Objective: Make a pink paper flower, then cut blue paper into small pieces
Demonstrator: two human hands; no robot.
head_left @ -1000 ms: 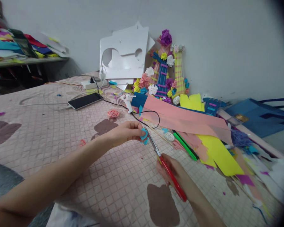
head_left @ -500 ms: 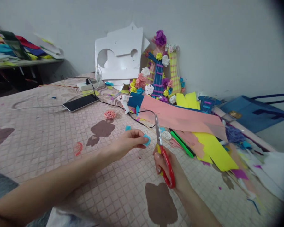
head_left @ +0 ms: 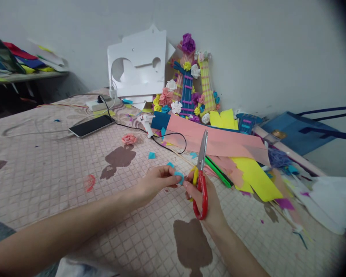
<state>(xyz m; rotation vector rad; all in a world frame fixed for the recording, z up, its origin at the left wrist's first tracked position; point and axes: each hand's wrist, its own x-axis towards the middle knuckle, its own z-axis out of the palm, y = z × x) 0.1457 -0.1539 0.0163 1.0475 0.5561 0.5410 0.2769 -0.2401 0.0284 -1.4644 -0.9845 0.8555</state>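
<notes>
Between the fingertips of my left hand [head_left: 161, 179] is pinched a small curled piece of blue paper [head_left: 179, 176]. My right hand [head_left: 204, 196] grips red-and-yellow-handled scissors [head_left: 202, 154], their blades together and pointing up, away from me. The thumb and finger of that hand reach close to the blue piece; whether they touch it I cannot tell. A small blue paper scrap [head_left: 152, 155] lies on the table just beyond my left hand, and another blue bit [head_left: 170, 164] shows behind its fingers.
A white glue gun [head_left: 145, 125] with a black cord stands ahead, by a pink paper rose [head_left: 129, 139]. A phone [head_left: 92, 125] lies left. Pink paper [head_left: 213, 134], yellow sheets [head_left: 256, 179] and a green cutter [head_left: 219, 172] spread rightward. Flower-decorated paper guitars [head_left: 187, 92] lean on the wall.
My right hand has come in beside the left, its fingertips now at the blue piece. The scissors have tilted, tips swinging right. The view has shifted slightly right.
</notes>
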